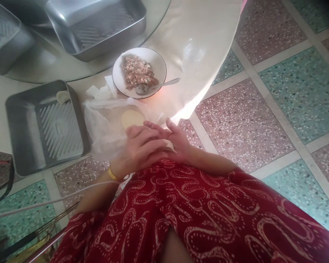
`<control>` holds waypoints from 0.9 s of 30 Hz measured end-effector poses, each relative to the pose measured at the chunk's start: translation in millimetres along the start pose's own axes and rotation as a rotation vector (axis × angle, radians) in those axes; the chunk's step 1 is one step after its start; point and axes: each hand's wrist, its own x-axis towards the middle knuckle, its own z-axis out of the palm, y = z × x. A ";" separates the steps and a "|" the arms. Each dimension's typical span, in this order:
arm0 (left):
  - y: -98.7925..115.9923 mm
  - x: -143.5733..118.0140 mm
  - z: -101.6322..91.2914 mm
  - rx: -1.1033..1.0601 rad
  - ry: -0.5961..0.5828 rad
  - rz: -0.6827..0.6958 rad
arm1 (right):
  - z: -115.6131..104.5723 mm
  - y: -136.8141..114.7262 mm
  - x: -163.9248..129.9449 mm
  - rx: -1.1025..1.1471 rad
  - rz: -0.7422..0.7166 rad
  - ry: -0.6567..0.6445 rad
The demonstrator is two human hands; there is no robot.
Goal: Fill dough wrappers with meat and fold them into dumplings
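My two hands meet at the table's front edge, close to my red patterned clothing. My left hand (144, 146), with a yellow band at the wrist, curls over a pale piece of dough (169, 145). From the other side, my right hand (181, 141) cups the same dough, its thumb and fingers partly hidden. Only the dough's right end shows between them. Just beyond my fingers, a round dough wrapper (132, 119) lies on a clear plastic bag (101, 117). Behind it stands a white bowl (161, 65) of minced filling (138, 71) with a metal spoon (170, 82) resting in it.
At left, a grey metal tray (22, 135) holds one folded dumpling (63, 96). More metal pans (98, 29) stand on a round glass turntable (156, 22). White paper scraps (98, 92) lie beside the bowl. A pale cable (57, 199) crosses the lower left.
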 end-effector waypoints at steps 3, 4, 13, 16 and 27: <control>3.4 -8.1 -11.0 0.120 0.110 -0.045 | 5.1 -1.6 -5.0 -0.010 -0.047 0.032; 5.1 -11.3 -11.4 0.152 0.121 -0.079 | 7.4 -1.5 -5.8 -0.019 -0.060 0.053; 18.1 -22.0 -2.9 0.357 0.087 -0.149 | 19.4 1.8 -5.9 -0.053 -0.122 0.151; 16.5 -23.8 -3.6 0.314 0.097 -0.154 | 19.1 2.2 -5.1 -0.063 -0.124 0.144; 19.2 -25.1 -20.2 0.210 -0.011 -0.135 | 39.0 10.0 16.1 -0.156 0.020 0.203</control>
